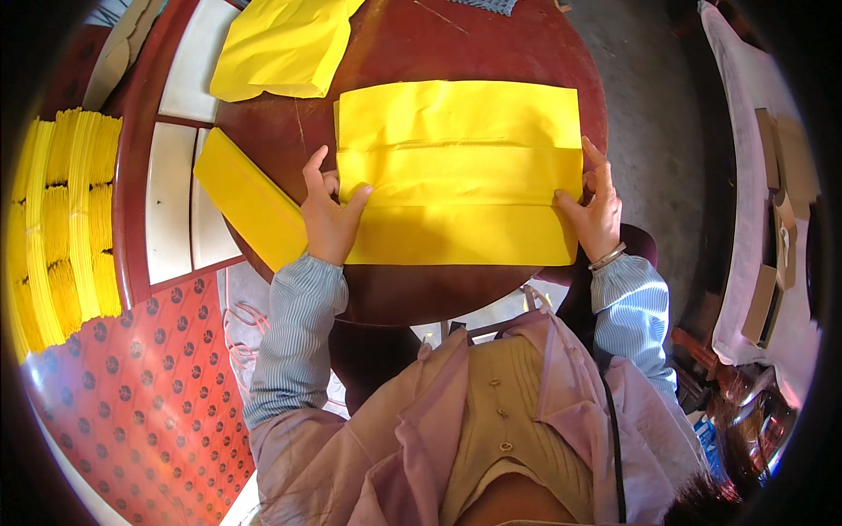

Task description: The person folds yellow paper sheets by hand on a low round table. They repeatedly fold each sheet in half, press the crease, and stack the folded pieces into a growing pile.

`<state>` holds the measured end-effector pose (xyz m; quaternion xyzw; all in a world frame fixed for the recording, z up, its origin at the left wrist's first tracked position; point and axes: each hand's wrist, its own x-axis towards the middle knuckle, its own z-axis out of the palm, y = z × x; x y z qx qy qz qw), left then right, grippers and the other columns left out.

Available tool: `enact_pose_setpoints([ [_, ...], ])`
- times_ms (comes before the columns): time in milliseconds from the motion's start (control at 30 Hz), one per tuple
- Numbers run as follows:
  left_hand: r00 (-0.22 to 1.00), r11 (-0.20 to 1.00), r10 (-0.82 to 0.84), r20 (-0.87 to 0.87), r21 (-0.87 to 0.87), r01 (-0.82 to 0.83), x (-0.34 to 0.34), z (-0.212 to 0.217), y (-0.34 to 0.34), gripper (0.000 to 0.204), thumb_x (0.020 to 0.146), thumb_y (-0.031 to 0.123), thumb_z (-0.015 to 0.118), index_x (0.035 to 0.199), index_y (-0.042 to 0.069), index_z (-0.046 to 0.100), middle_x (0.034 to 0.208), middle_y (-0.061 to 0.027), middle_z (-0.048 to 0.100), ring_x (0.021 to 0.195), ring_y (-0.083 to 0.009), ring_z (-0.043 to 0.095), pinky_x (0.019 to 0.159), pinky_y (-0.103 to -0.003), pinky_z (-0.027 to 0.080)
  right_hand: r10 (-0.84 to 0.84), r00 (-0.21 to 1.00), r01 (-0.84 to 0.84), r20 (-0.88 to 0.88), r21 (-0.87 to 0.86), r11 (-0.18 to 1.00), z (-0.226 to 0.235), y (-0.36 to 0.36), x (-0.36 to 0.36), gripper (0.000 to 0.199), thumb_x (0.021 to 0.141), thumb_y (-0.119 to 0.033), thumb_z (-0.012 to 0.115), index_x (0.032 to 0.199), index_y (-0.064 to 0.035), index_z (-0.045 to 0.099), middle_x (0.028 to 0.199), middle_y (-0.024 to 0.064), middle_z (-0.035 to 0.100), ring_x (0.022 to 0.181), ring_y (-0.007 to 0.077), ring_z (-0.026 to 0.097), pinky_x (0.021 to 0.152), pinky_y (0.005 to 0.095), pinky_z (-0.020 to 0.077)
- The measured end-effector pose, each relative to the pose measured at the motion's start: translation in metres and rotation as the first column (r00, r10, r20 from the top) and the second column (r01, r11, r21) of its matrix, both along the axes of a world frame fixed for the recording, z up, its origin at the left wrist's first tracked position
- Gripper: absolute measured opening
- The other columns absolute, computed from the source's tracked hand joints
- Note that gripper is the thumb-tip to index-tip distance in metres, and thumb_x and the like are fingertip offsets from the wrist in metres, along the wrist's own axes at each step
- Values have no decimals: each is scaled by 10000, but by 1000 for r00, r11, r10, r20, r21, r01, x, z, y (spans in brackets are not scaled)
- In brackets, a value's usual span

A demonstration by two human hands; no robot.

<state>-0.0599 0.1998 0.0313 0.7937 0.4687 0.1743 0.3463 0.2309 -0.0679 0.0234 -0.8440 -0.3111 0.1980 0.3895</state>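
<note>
A large yellow paper sheet point(458, 171), folded into horizontal bands, lies on a round dark red table point(412, 289). My left hand point(329, 215) pinches the sheet's left edge at the middle fold, thumb on top of the paper. My right hand point(596, 206) grips the right edge at the same fold, index finger raised along the side. Both forearms wear blue striped sleeves, and a bangle circles the right wrist.
A folded stack of yellow paper point(281, 48) sits at the table's far left. A narrow yellow strip point(250, 200) lies slanted left of my left hand. Bundles of yellow cord point(61, 219) lie at the far left, above a red patterned mat point(140, 386). White cloth with cardboard pieces point(772, 202) lies on the right.
</note>
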Motion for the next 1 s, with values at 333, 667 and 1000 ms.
enact_pose_setpoints([
  [333, 763, 588, -546, -346, 490, 643, 17, 16, 0, 471, 891, 39, 728, 1355, 67, 648, 1293, -203, 687, 1352, -378, 610, 1105, -431, 510, -21, 999, 22, 38, -8, 1000, -11, -3, 1, 872, 887, -186, 790, 1648, -256, 371, 1455, 216, 652, 1326, 397, 652, 1144, 482, 523],
  [667, 942, 806, -87, -326, 533, 259, 59, -51, -68, 716, 1073, 407, 585, 1655, 58, 357, 1705, -286, 312, 1614, -433, 239, 1304, -589, 164, -26, 974, 47, 223, -87, 995, 5, -1, -6, 934, 840, -182, 826, 1653, -256, 372, 1473, 185, 626, 1304, 394, 611, 1163, 536, 430],
  [1000, 883, 836, -10, -469, 480, 265, 67, -51, -73, 803, 1084, 521, 498, 1707, 86, 236, 1765, -251, 170, 1658, -380, 92, 1328, -550, 42, 509, 641, -393, 574, -324, 861, -23, 100, -116, 609, 1121, -386, 426, 1677, -149, 351, 1766, 49, 296, 1642, 197, 227, 1331, 499, 152],
])
